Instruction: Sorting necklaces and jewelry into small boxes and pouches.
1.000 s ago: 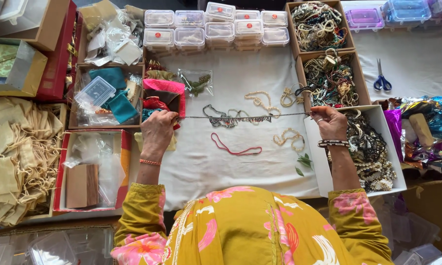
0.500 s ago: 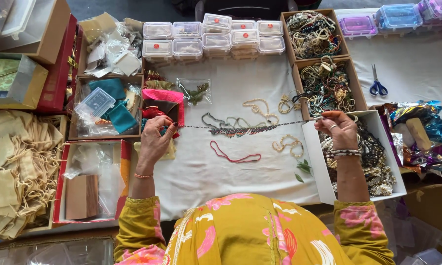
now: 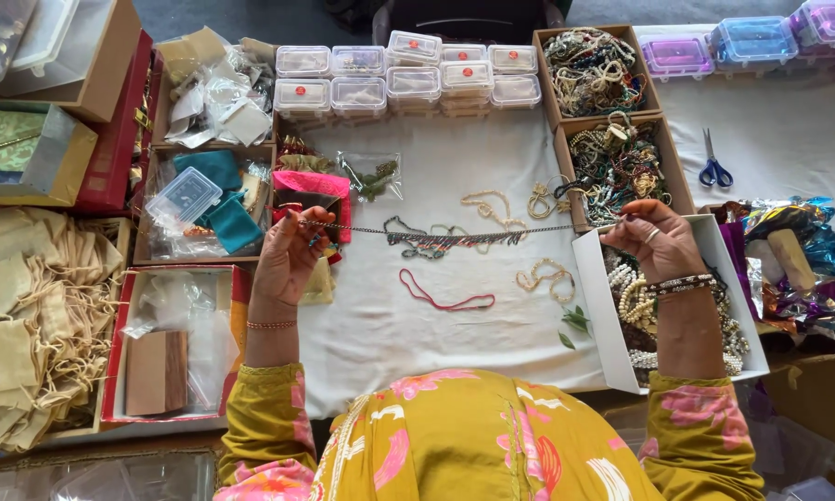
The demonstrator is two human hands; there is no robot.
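White cloth-covered table (image 3: 417,325), crowded: open cardboard boxes of mixed bead necklaces (image 3: 612,162), clear plastic cases (image 3: 408,74), blue-handled scissors (image 3: 712,165). Left hand (image 3: 288,260) and right hand (image 3: 657,243) each pinch one end of thin dark beaded chain (image 3: 445,234), stretched taut above cloth. Red cord loop (image 3: 443,297) lies below.

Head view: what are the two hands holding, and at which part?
A long dark beaded necklace, stretched taut above the white cloth. The left hand pinches one end and the right hand pinches the other; the middle hangs free.
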